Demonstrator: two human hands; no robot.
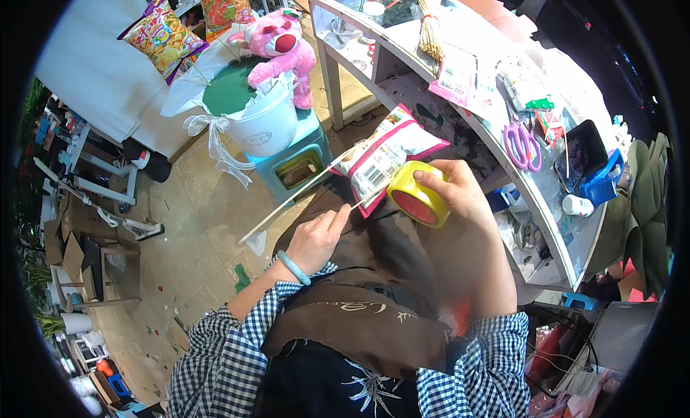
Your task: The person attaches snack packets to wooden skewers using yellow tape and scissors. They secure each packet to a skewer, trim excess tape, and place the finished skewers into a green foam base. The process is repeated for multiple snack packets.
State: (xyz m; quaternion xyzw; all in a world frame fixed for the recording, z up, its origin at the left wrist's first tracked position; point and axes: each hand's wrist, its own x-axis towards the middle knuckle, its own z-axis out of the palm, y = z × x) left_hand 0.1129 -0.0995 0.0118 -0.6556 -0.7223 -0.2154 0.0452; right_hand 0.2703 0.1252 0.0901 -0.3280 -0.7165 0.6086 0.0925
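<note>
My right hand (460, 195) grips a roll of yellow adhesive tape (420, 196) against the lower side of a snack bag (383, 161). The bag is white with pink edges and a printed back; it tilts above my lap. A long thin wooden stick (291, 196) runs from the bag's left side down to the left. My left hand (314, 242) is closed, its fingertips pinching a second thin stick (370, 198) close to the bag's lower corner and the tape. Its far end passes behind the roll, out of sight.
A white bucket (262, 130) holding green foam and a pink plush bear (284, 51) stands on a blue stool (302, 159). Other snack bags (162, 37) rise on sticks. To my right, a curved white table (496, 130) carries purple scissors (522, 146) and a stick bundle (430, 30).
</note>
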